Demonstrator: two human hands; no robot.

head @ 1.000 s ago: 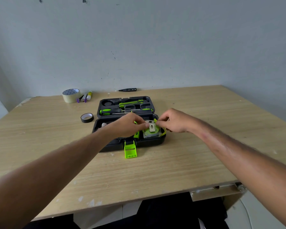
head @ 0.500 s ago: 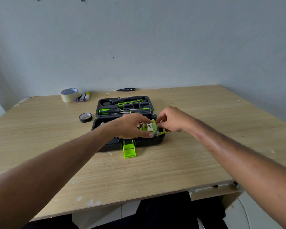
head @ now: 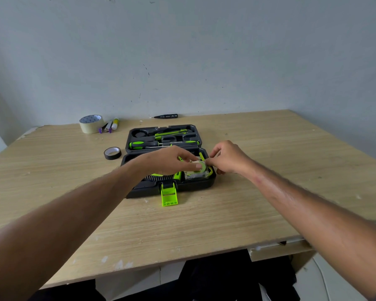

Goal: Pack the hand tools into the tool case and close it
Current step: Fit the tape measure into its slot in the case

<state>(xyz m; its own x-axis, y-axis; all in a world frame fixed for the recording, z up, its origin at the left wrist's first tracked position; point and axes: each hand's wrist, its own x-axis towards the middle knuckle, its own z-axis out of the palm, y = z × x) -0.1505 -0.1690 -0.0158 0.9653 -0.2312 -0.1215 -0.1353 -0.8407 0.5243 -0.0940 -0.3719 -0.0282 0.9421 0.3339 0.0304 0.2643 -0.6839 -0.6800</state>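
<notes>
I watch the left hand (head: pixel 167 159) and right hand (head: pixel 228 158) pinch a green tape measure (head: pixel 197 170) at the right end of the open tool case (head: pixel 182 187). The case's long axis runs parallel to the table's (head: pixel 248 203) near edge, latch (head: pixel 169 195) pointing at me.

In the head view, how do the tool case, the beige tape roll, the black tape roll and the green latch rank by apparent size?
1. tool case, clearly largest
2. beige tape roll
3. green latch and black tape roll: they look alike, and the latch lies nearer the camera, so I leave them unranked.
</notes>
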